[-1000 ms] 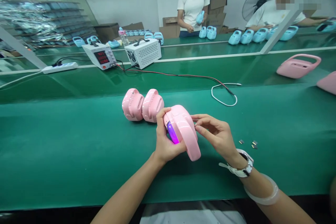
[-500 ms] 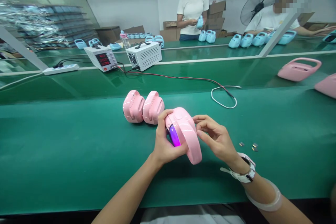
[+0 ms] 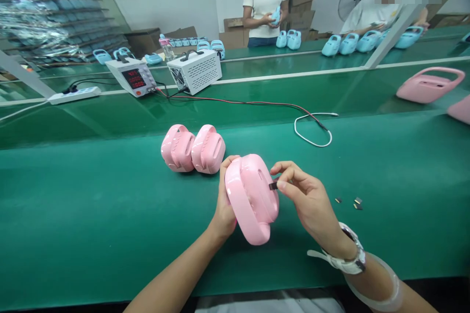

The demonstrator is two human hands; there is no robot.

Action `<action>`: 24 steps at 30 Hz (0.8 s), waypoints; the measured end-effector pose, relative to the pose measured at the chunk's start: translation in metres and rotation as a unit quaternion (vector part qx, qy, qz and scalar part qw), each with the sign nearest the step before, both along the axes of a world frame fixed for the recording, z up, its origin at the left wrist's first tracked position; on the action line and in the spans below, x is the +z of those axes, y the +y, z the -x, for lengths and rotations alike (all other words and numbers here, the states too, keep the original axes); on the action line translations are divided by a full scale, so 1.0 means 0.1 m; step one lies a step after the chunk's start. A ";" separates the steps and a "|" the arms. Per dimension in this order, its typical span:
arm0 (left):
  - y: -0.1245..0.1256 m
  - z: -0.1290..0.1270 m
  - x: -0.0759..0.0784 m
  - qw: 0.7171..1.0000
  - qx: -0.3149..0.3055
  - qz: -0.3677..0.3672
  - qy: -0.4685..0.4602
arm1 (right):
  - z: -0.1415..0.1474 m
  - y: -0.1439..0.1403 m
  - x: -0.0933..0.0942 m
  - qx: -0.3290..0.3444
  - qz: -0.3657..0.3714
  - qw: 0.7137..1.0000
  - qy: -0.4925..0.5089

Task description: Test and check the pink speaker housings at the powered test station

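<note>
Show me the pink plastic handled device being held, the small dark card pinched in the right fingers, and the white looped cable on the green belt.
pink plastic handled device (image 3: 249,195), head view, on its rounded side shell.
small dark card (image 3: 272,186), head view, its exposed end.
white looped cable (image 3: 312,143), head view, bottom of the loop.

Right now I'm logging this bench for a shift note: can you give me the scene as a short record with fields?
Left hand: grips the pink device, lifted off the green belt.
Right hand: pinches a small dark chip against the device's side.
Beside: two pink devices, touching each other.
Right of hands: small loose chips.
Behind: power supply, white box, red-black lead.
Others: two people handling blue devices.
</note>
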State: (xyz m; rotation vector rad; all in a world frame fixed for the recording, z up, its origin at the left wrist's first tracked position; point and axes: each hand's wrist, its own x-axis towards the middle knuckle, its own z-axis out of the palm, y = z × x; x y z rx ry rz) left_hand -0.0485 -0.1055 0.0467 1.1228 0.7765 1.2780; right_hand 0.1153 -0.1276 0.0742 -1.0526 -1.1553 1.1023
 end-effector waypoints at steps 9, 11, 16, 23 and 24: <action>-0.03 -0.06 0.04 0.997 -0.018 -0.062 -0.032 | 0.04 -0.11 0.09 -0.020 0.007 1.000 -0.005; -0.03 -0.06 0.03 0.997 -0.025 -0.068 -0.027 | 0.03 -0.11 0.09 -0.017 0.013 1.000 0.000; -0.05 -0.05 0.01 0.996 -0.039 -0.062 -0.042 | 0.01 -0.12 0.08 0.001 0.023 0.999 -0.030; -0.03 -0.02 0.03 0.997 -0.025 -0.071 -0.016 | -0.09 -0.07 0.14 0.089 -0.016 0.992 -0.089; -0.02 -0.01 0.04 0.997 -0.030 -0.074 -0.011 | -0.11 -0.05 0.14 0.101 -0.016 0.991 -0.088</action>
